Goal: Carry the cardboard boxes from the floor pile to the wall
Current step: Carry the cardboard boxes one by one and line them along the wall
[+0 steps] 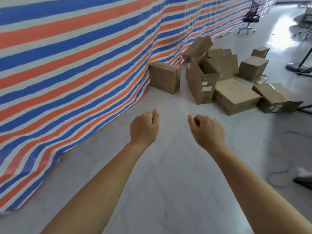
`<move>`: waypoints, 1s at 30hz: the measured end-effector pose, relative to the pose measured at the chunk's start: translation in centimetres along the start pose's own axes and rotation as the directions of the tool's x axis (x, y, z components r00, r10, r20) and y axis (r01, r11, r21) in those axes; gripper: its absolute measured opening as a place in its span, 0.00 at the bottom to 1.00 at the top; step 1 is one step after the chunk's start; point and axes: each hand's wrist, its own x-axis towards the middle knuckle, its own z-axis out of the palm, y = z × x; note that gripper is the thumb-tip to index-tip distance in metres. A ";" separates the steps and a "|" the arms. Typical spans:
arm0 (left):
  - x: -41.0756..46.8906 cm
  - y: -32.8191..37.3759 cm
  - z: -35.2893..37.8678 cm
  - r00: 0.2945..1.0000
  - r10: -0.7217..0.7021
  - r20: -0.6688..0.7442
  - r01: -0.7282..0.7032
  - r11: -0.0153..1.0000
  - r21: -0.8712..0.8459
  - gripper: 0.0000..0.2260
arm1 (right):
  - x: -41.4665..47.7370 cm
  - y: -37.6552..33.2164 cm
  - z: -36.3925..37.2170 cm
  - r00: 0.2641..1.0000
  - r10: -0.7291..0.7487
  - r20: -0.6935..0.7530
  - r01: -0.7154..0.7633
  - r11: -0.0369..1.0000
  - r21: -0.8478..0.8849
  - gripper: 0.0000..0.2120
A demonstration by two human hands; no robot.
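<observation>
A pile of brown cardboard boxes point(236, 97) lies on the pale floor ahead and to the right, some closed and some with loose flaps. A tall open box point(202, 83) stands at the front of the pile. One closed box point(164, 79) stands apart against the striped tarpaulin wall point(76, 65). Both my arms reach forward over bare floor, well short of the boxes. My left hand point(144, 128) and my right hand point(207, 130) hang with loosely curled fingers and hold nothing.
The red, blue and white tarpaulin wall runs along the whole left side, its hem bunched on the floor. A black office chair point(250, 17) stands far back. A stand's round base point(298, 66) and thin cables point(278, 176) lie at the right.
</observation>
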 end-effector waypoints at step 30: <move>51.9 10.2 58.3 0.817 0.248 0.521 -0.191 0.968 -0.161 0.27 | 55.5 38.4 6.0 0.874 0.462 -0.153 -0.484 0.859 -0.170 0.24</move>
